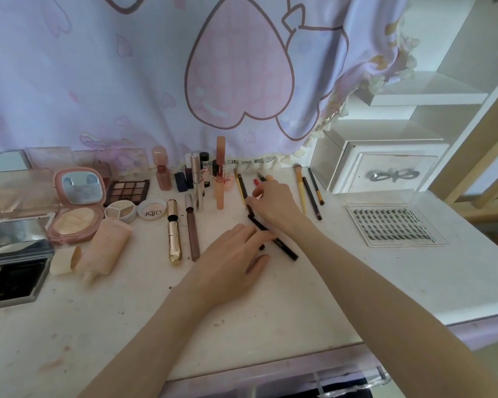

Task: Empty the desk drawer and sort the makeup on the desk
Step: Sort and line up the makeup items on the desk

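Makeup lies spread on the white desk [299, 297]. My left hand [227, 265] lies flat, its fingertips touching a long black pencil [282, 245] that lies slanted at the middle. My right hand [273, 202] reaches past it and pinches a thin pencil near a black and yellow pencil [242, 188] and a red lipstick [256, 182]. Left of my hands lie a gold mascara tube [174, 234] and a brown tube [192, 228]. Upright bottles and tubes [199, 179] stand at the back. The open drawer [328, 386] shows at the bottom edge, its inside mostly hidden.
Compacts, an eyeshadow palette [127, 191], a pink mirror compact [78, 205] and a squeeze tube [107, 245] crowd the left. Brushes [308, 191] lie right of my hands. A clear lash tray [391, 222] sits at the right. A printed curtain [156, 67] hangs behind; white shelves [385, 168] stand right.
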